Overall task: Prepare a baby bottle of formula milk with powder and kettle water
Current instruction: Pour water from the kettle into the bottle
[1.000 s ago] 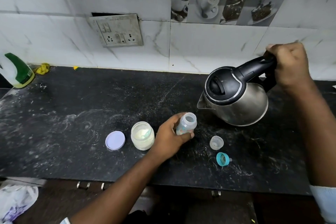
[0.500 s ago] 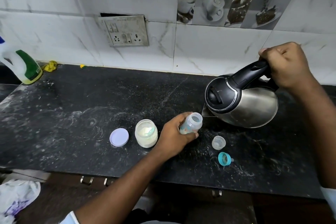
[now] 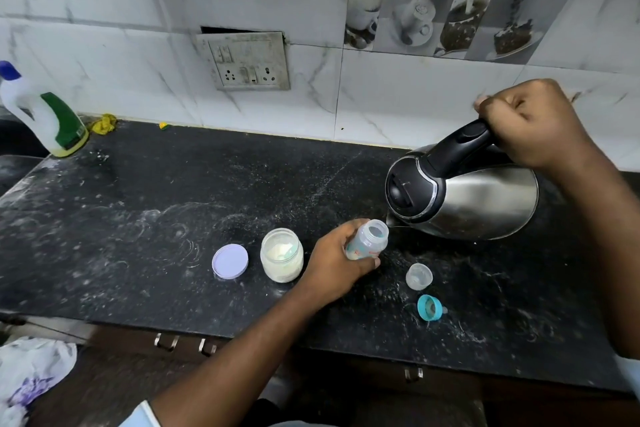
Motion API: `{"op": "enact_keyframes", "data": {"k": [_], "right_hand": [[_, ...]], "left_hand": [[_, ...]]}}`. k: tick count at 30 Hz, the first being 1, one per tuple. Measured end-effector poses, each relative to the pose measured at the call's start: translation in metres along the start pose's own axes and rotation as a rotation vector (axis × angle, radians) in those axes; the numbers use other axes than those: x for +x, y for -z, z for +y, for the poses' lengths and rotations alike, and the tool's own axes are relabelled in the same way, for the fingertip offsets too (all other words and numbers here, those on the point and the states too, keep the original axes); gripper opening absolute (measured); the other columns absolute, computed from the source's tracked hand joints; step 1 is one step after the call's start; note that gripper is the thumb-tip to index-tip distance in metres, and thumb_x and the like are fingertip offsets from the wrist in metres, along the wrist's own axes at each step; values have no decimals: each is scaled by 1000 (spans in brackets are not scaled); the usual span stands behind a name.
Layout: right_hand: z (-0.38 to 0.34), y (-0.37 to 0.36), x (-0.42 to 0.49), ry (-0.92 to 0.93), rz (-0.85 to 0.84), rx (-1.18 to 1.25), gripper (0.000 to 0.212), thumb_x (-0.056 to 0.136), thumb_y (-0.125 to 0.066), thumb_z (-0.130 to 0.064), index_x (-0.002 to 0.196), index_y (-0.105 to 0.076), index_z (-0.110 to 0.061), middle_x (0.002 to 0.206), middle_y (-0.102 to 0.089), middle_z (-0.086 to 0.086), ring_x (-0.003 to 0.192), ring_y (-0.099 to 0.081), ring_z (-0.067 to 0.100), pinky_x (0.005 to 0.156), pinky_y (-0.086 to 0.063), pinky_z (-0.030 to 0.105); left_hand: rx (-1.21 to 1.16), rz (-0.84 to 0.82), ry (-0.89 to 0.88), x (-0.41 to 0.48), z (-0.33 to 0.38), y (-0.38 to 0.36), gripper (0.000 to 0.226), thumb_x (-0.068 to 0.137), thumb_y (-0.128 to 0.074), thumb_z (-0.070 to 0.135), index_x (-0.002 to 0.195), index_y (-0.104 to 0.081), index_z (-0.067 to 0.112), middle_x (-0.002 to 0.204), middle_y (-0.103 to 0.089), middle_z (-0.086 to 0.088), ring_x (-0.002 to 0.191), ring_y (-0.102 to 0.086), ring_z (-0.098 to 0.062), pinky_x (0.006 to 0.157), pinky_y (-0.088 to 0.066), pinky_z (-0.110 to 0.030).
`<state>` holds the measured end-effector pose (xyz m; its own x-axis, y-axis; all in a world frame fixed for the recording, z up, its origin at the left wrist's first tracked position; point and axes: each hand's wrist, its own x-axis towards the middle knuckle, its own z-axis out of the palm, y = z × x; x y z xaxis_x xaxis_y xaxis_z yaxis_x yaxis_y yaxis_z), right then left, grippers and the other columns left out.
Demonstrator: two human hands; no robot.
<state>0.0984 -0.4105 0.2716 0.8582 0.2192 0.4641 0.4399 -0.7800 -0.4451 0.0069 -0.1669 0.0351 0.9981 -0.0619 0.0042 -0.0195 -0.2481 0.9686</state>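
Observation:
My left hand (image 3: 334, 263) grips a small clear baby bottle (image 3: 369, 239), open-mouthed and tilted toward the kettle, with white powder at its bottom. My right hand (image 3: 530, 123) holds the black handle of a steel kettle (image 3: 478, 201), tipped far over so its spout sits right beside the bottle's mouth. An open glass jar of formula powder (image 3: 282, 258) stands just left of my left hand, and its lilac lid (image 3: 230, 261) lies flat further left. The clear bottle cap (image 3: 419, 276) and the teal nipple ring (image 3: 429, 307) lie on the counter to the right of the bottle.
The black stone counter (image 3: 138, 218) is dusted with powder. A white and green spray bottle (image 3: 45, 114) stands at the far left against the tiled wall. A socket plate (image 3: 247, 61) is on the wall. A plastic bag (image 3: 31, 371) hangs below the counter's front edge.
The kettle has tipped further toward the bottle, its spout now at the bottle's mouth. My left hand keeps the bottle tilted in about the same spot.

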Motion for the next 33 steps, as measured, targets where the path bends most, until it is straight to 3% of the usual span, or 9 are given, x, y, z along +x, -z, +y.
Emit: {"op": "enact_keyframes", "data": {"k": [7,20,30,33], "right_hand": [[-5,-2,4,29,-23,-23,52,92,-52,-34,55,-27,-8,56,-21,8,49,-22,18,49,-21,43],[-11,-2,5,125,-56,-102,50,94,-50,-34,54,-23,-19,53,-17,5,48,-23,19,50,-20,35],[-17,4,3,123,-67,-149,50,93,-47,-36,52,-27,-14,51,-22,11,49,-25,27,49,-27,40],[-19,4,1,118,-72,-158,51,92,-46,-36,52,-28,-10,52,-23,14,50,-26,28,49,-30,44]], "left_hand": [[13,-6,21,3,-2,-5,64,80,-91,19,139,-68,31,130,-76,14,123,-70,-8,114,-54,-47],[-19,-7,39,5,-5,-7,65,81,-91,17,140,-68,29,132,-76,11,125,-70,-12,114,-54,-49],[-36,-1,11,4,-2,-9,66,79,-92,18,119,-65,63,126,-76,21,120,-70,-3,112,-56,-41],[-40,-8,15,5,-5,-11,64,80,-92,18,128,-67,51,129,-76,17,123,-70,-5,114,-55,-44]]}}
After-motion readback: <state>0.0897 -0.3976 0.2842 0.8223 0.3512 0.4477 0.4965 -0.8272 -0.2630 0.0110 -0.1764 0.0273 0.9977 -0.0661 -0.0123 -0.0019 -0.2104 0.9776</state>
